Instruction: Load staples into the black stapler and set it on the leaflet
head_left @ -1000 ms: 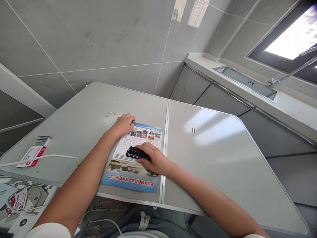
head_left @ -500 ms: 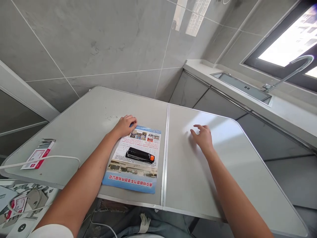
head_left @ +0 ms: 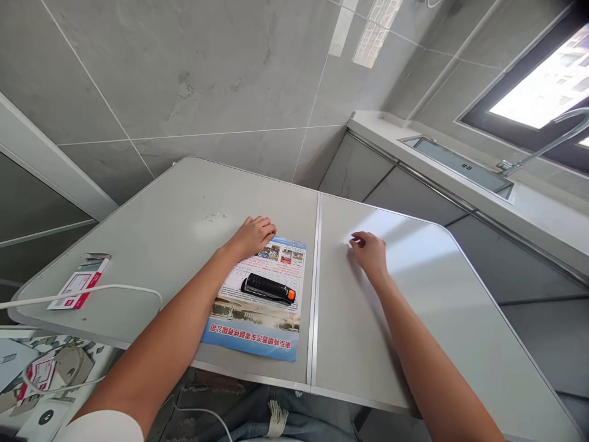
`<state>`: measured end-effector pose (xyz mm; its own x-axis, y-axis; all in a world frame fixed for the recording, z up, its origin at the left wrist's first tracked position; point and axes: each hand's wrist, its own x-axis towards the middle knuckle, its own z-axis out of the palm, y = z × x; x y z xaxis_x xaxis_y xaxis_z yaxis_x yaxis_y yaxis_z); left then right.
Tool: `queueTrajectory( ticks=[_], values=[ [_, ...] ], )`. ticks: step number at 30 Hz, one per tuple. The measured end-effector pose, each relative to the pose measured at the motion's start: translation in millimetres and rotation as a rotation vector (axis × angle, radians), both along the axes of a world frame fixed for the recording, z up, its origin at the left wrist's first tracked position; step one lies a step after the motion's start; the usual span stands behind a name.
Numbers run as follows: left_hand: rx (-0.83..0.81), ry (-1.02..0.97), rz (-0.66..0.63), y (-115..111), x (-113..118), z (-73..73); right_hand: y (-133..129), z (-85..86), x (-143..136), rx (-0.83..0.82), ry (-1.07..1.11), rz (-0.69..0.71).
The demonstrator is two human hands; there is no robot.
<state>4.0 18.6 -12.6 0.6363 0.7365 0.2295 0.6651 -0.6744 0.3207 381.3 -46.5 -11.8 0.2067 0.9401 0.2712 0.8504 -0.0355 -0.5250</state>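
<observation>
A printed sheet (head_left: pixel 251 347) with a blue border, photos and red lettering lies left of the table's centre seam. On it rests a black stapler (head_left: pixel 268 289) with an orange end. My left hand (head_left: pixel 253 236) is over the sheet's upper left edge, its fingers curled together; what is under the fingertips is hidden. To the right of the seam, my right hand (head_left: pixel 369 252) hovers just above the tabletop. Its thumb and forefinger are drawn into a pinch, and anything between them is too small to make out. Tiny staple-like bits (head_left: pixel 215 216) lie beyond my left forearm.
A red and white box (head_left: pixel 79 283) lies at the table's left, with a white cable (head_left: pixel 110 287) across it. A cluttered white shelf (head_left: pixel 50 405) is below the left edge. Behind the table (head_left: pixel 405 307) stands a tiled wall (head_left: pixel 207 73); a sink counter (head_left: pixel 529 199) runs along the right.
My left hand has slid right along the sheet's top edge. My right thumb and forefinger have closed toward each other, and that hand has shifted slightly left. The stapler stays on the sheet.
</observation>
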Motion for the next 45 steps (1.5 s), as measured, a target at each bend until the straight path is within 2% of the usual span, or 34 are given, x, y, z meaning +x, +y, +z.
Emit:
queueTrajectory(
  ticks=[4, 7, 9, 11, 13, 16, 18, 21, 26, 38, 45],
  values=[
    [-0.016, -0.002, -0.018, -1, 6, -2.1, 33, 6.8, -70, 0.032, 0.147, 0.231],
    [-0.040, -0.008, -0.031, -1, 5, -2.3, 65, 8.2, -118, -0.008, 0.163, 0.317],
    [-0.050, -0.017, -0.042, 0, 4, -1.8, 84, 7.7, -139, -0.051, 0.168, 0.339],
    [-0.051, -0.022, -0.044, 0, 3, -1.2, 96, 8.2, -149, -0.084, 0.188, 0.360],
    [-0.053, -0.026, -0.040, 0, 3, -1.1, 101, 11.4, -146, -0.107, 0.220, 0.387],
    [-0.076, -0.032, -0.025, 0, 3, -2.7, 92, 20.8, -125, -0.104, 0.271, 0.370],
    [-0.093, -0.030, -0.015, 0, 4, -4.5, 77, 27.1, -107, -0.115, 0.364, 0.323],
    [-0.088, -0.040, -0.013, 1, 4, -6.9, 47, 31.3, -87, -0.247, 0.640, 0.311],
    [-0.078, -0.084, -0.030, 1, 3, -10.7, 14, 25.3, -86, -0.332, 0.751, 0.330],
    [-0.066, -0.098, -0.026, 2, 4, -13.4, 19, 22.2, -97, -0.232, 0.854, 0.313],
    [-0.057, -0.108, -0.035, 2, 3, -13.2, 21, 11.6, -100, -0.200, 0.872, 0.331]
  ],
)
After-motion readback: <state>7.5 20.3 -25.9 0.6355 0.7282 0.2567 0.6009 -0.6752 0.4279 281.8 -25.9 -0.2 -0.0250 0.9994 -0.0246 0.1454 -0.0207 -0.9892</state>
